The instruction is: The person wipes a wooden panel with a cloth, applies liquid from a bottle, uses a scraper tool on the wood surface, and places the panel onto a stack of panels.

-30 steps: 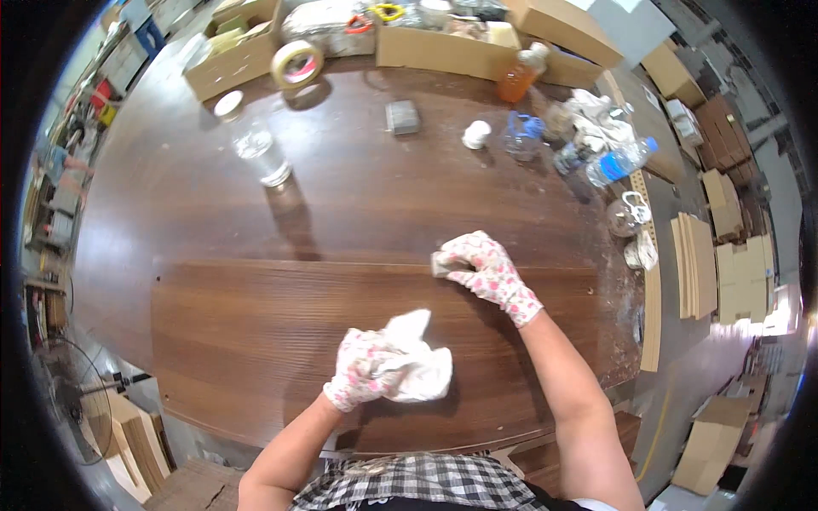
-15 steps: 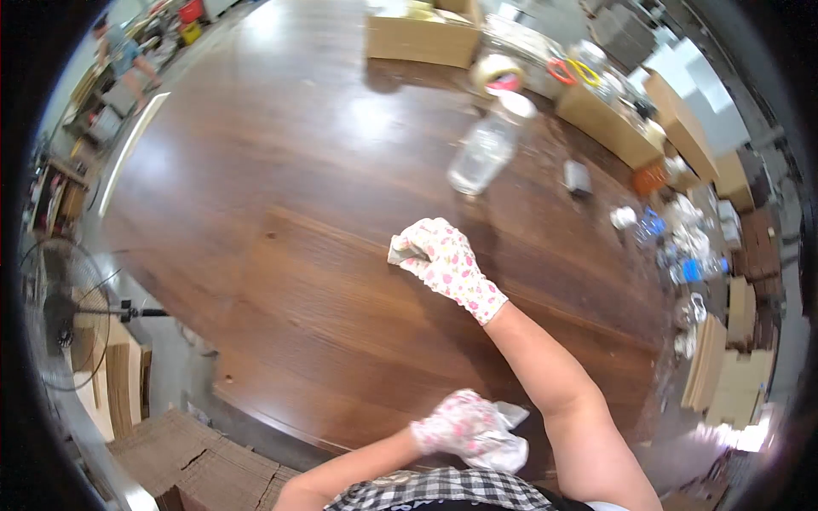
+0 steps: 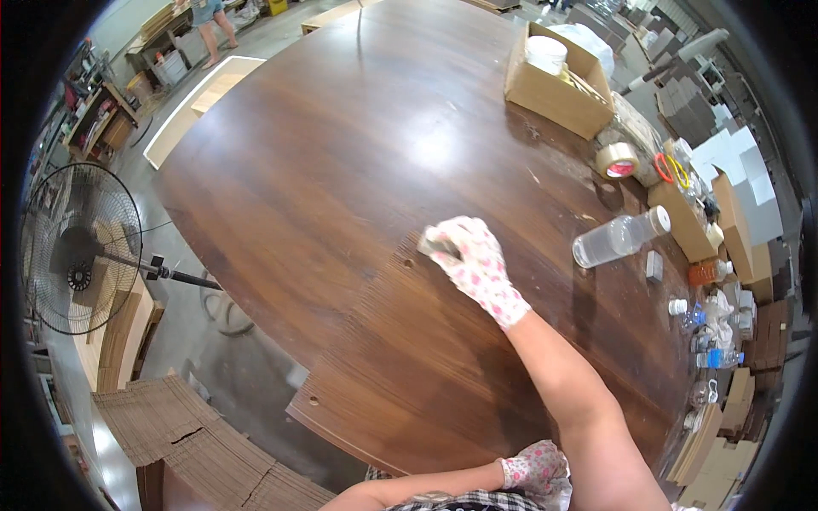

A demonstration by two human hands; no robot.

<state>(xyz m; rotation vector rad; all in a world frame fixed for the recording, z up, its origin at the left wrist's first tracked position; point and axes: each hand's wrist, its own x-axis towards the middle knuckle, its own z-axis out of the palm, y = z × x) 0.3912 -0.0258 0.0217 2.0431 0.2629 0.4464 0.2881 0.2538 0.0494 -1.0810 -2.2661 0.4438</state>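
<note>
My right hand (image 3: 480,268), in a white glove with pink flowers, is closed around a small pale grey pad (image 3: 426,242). The fingers hide most of the pad, so I cannot tell its exact kind. It rests on the brown wooden board (image 3: 443,341), beside a small round hole (image 3: 409,263) near the board's ridged edge. Low in the picture, close to my body, my left hand (image 3: 535,470) wears a matching glove and grips a white cloth (image 3: 558,494), mostly hidden now.
A clear bottle (image 3: 618,238) with a white cap stands right of my hand, near a small grey block (image 3: 654,266). Beyond are a tape roll (image 3: 617,160) and a cardboard box (image 3: 558,106). A fan (image 3: 81,247) stands left; a person (image 3: 213,30) is far off.
The view has swung left, shifting the table things rightward. My right hand has moved left across the board to the hole. My left hand has drawn lower, nearer my body.
</note>
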